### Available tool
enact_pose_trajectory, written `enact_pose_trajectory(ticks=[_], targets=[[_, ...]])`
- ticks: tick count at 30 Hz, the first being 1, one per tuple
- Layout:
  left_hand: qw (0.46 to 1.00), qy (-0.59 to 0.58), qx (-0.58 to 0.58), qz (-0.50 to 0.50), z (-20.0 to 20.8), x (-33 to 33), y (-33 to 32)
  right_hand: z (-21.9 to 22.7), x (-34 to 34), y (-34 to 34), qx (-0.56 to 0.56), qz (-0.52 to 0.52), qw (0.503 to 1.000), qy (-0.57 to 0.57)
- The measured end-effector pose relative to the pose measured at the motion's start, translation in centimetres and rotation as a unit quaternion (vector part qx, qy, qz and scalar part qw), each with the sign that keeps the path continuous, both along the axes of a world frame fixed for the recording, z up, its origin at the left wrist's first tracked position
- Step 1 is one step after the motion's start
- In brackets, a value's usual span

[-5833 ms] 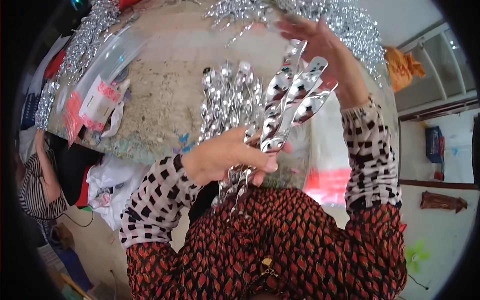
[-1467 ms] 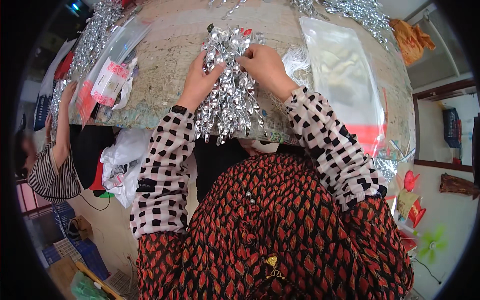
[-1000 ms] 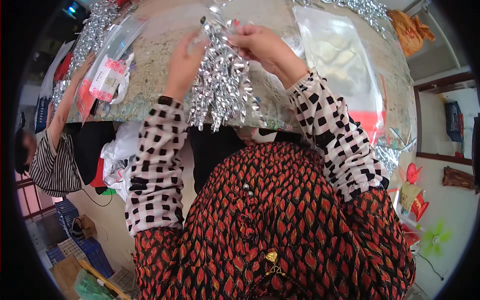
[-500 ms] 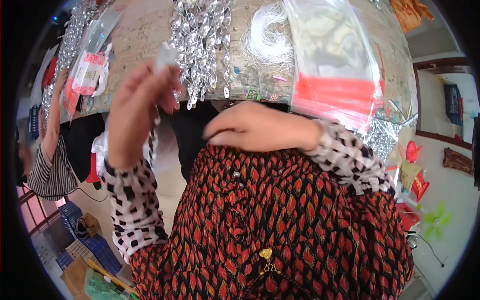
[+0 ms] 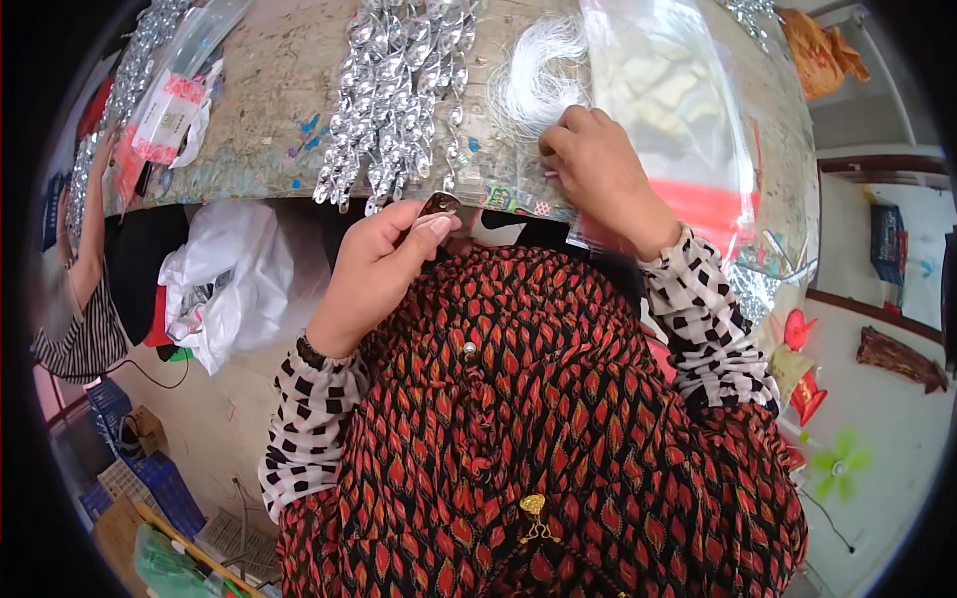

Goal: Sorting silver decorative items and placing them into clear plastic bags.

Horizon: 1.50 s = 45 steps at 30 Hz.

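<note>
Closest to me, just off the near edge of the mottled grey-green stone table top [image 5: 269, 120], my left hand [image 5: 384, 264] is closed, thumb pressed on a small dark reddish-brown object [image 5: 439, 204] whose kind I cannot make out. Past that edge, on the table, my right hand [image 5: 598, 174] is curled with its fingertips pinched down at the foot of a skein of fine white thread [image 5: 538, 75], so I judge I am picking out a single strand. The fingertips themselves are turned under, and I cannot see how many strands they have. Drawing one free would call for a light pull, so that the rest of the skein stays lying flat. Left of the skein, and overhanging the table's near edge, lies a bunch of shiny silver plastic spiral ornaments [image 5: 394, 95], one bunch, its spirals too crowded to count. Right of my right hand, partly under my wrist, lies one clear plastic bag with a red strip [image 5: 678, 110]. Toward the table's far left corner is a second clear packet with a red and white label [image 5: 169, 100]. Below the near edge, to the left, hangs one crumpled white plastic bag [image 5: 224, 279]. Beyond the left end of the table, another person's arm [image 5: 90, 219] reaches up to it.
</note>
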<state>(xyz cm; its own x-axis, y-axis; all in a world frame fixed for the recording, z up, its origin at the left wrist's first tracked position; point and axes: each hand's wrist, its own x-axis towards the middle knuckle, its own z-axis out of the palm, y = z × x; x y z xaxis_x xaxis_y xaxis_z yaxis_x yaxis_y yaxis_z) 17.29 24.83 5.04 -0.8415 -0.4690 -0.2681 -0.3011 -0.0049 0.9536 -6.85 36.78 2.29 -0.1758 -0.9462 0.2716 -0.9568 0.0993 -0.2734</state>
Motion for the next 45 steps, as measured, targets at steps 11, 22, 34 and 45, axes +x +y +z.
enact_pose_trajectory(ticks=[11,22,34,45], targets=[[0.996,0.004,0.089,-0.008,1.5,-1.7,-0.4,1.2,0.1,-0.9,0.023,-0.075,0.946,-0.315],[0.996,-0.026,0.087,0.012,0.9,-5.8,-0.6,1.9,2.2,-2.1,-0.086,-0.140,0.611,-0.774],[0.989,-0.048,0.126,0.058,1.5,-6.1,-0.3,1.2,3.4,-1.9,-0.152,-0.167,0.562,-0.796],[0.993,-0.032,0.099,0.062,-0.2,-5.1,-0.9,0.1,3.2,-1.4,-0.167,-0.187,0.604,-0.757]])
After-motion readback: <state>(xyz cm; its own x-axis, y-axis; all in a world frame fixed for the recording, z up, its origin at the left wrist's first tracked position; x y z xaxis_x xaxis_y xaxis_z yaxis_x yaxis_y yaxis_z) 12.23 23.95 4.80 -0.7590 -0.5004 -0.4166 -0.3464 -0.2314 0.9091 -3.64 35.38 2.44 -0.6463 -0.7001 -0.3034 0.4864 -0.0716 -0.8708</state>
